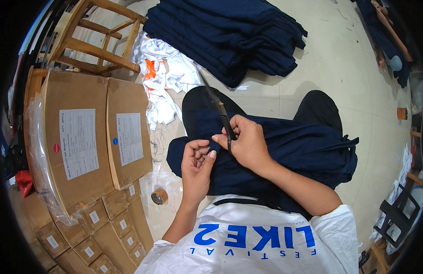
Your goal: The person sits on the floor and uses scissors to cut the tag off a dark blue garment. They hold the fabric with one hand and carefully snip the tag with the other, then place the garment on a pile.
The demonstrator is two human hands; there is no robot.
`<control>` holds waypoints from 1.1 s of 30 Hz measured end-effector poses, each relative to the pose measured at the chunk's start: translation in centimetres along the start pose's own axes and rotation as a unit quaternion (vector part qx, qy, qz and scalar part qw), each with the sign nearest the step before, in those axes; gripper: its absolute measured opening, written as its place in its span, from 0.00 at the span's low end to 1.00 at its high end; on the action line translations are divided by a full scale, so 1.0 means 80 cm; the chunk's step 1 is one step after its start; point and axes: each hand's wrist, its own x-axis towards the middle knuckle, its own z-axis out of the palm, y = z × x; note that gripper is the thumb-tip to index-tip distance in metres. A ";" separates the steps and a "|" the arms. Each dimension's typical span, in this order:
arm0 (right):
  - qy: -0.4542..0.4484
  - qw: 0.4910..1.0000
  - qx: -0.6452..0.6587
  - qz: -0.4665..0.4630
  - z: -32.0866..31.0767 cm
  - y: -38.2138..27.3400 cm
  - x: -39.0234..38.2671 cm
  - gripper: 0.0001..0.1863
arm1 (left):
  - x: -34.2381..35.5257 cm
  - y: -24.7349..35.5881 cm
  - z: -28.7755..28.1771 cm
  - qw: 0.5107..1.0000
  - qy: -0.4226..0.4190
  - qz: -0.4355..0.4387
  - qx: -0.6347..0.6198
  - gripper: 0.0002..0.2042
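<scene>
A dark navy garment [298,155] lies across my lap, bunched in folds, with a rounded end hanging past my left hand. My right hand [248,141] is closed around the black handles of a pair of scissors [224,119], whose blades point up and away. The thumb and forefinger of that hand also come down at the cloth's edge. Just left of it, my left hand [196,166] has its fingers curled and its thumb pressed at the edge of the same navy cloth. Whatever fine detail lies between the fingertips is too small to make out.
On the floor ahead lies a large stack of navy garments [225,36], beside white cloth [163,68] with orange patches. Cardboard boxes [76,182] and a wooden stool [97,48] stand at left, near a tape roll [159,197]. Another person's arm [394,29] shows at far right.
</scene>
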 end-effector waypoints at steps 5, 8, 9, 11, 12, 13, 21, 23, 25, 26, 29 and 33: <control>-0.033 0.997 0.073 -0.009 -0.014 -0.010 0.014 0.14 | 0.001 0.002 -0.008 0.999 -0.017 -0.027 0.039 0.11; -0.112 0.960 0.253 0.044 -0.009 -0.028 0.017 0.14 | -0.001 0.008 0.001 0.999 -0.007 -0.027 -0.018 0.11; -0.134 0.953 0.268 0.046 -0.011 -0.040 0.012 0.15 | -0.001 0.007 0.000 0.999 -0.013 -0.021 -0.022 0.10; -0.174 0.948 0.260 0.048 -0.005 -0.042 -0.001 0.14 | 0.000 0.003 -0.003 0.999 -0.028 -0.012 -0.031 0.10; -0.173 0.963 0.204 0.005 0.002 -0.042 -0.011 0.15 | 0.000 0.004 -0.004 0.999 -0.017 -0.015 -0.030 0.09; -0.172 0.973 0.147 -0.037 0.007 -0.046 -0.019 0.15 | -0.001 0.004 -0.006 0.999 -0.006 -0.020 -0.029 0.08; -0.021 0.994 0.095 -0.057 -0.012 -0.037 -0.015 0.11 | 0.006 -0.011 -0.003 0.999 0.040 0.018 -0.012 0.03; -0.013 0.975 0.220 0.024 -0.029 -0.027 -0.006 0.11 | 0.007 -0.016 -0.008 0.999 0.048 0.019 0.011 0.03; -0.024 0.959 0.268 0.093 -0.043 -0.031 -0.011 0.11 | 0.008 -0.018 -0.011 0.999 0.042 0.031 0.016 0.03; -0.029 0.947 0.292 0.127 -0.049 -0.032 -0.013 0.11 | 0.009 -0.019 -0.013 0.999 0.041 0.019 0.011 0.03; -0.075 0.925 0.320 0.190 -0.050 -0.016 -0.039 0.11 | 0.012 -0.019 -0.018 0.999 0.047 -0.006 0.006 0.04; -0.139 0.906 0.327 0.232 -0.045 -0.016 -0.075 0.11 | 0.014 -0.015 -0.012 0.998 0.057 -0.008 -0.040 0.08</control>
